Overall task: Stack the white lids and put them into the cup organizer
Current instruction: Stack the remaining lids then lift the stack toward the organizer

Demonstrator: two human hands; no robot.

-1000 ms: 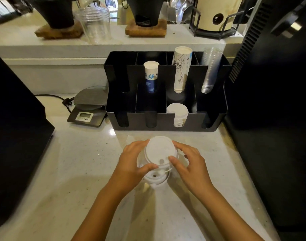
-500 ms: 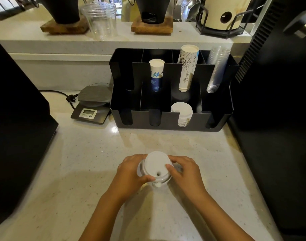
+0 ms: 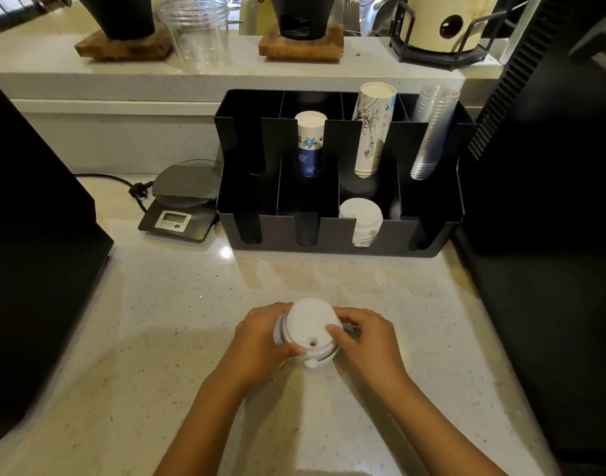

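A stack of white lids (image 3: 310, 329) rests on the speckled counter, sip hole facing me. My left hand (image 3: 260, 341) wraps its left side and my right hand (image 3: 367, 338) grips its right side. Behind stands the black cup organizer (image 3: 329, 235). Its front third slot holds another pile of white lids (image 3: 360, 216). The back slots hold a blue-printed paper cup stack (image 3: 310, 142), a tall white printed cup stack (image 3: 373, 128) and clear plastic cups (image 3: 432, 128).
A small digital scale (image 3: 181, 201) with a cord sits left of the organizer. Black machines flank the counter at left (image 3: 33, 235) and right (image 3: 552, 201). A raised shelf behind carries a clear jar (image 3: 195, 32) and wooden bases.
Both hands have drawn the lid stack nearer to me and down onto the counter, squaring it. The camera has shifted, so the organizer sits farther from the hands.
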